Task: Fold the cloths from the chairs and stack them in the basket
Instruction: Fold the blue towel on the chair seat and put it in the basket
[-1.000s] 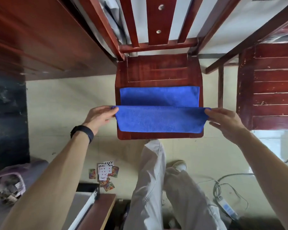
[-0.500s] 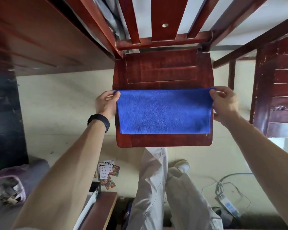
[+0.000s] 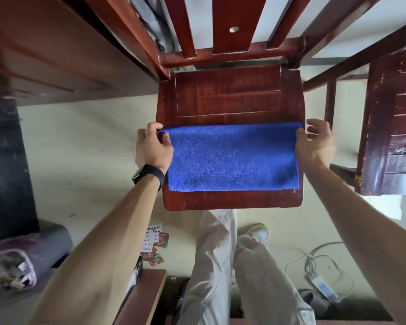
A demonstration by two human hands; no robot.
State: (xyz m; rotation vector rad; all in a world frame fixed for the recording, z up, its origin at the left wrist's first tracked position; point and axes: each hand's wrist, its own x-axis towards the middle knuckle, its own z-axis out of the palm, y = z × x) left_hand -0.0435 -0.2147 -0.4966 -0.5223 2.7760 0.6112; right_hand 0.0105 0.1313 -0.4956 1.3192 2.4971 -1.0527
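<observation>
A blue cloth point(image 3: 232, 158) lies folded in half on the red-brown wooden chair seat point(image 3: 227, 99), covering its near part. My left hand point(image 3: 152, 146) is at the cloth's far left corner and pinches it between thumb and fingers. My right hand point(image 3: 314, 144) is at the far right corner. Its thumb touches the cloth's edge, and its curled fingers are lifted just off the corner. No basket is in view.
A second wooden chair point(image 3: 391, 127) stands to the right and a dark wooden table point(image 3: 47, 50) to the left. On the floor lie playing cards point(image 3: 155, 242), a power strip with cables point(image 3: 321, 282) and a grey bag point(image 3: 21, 256). My legs are below the seat.
Both hands carried the near edge of the cloth over to the far edge, folding it in half. The right fingers have since loosened off their corner.
</observation>
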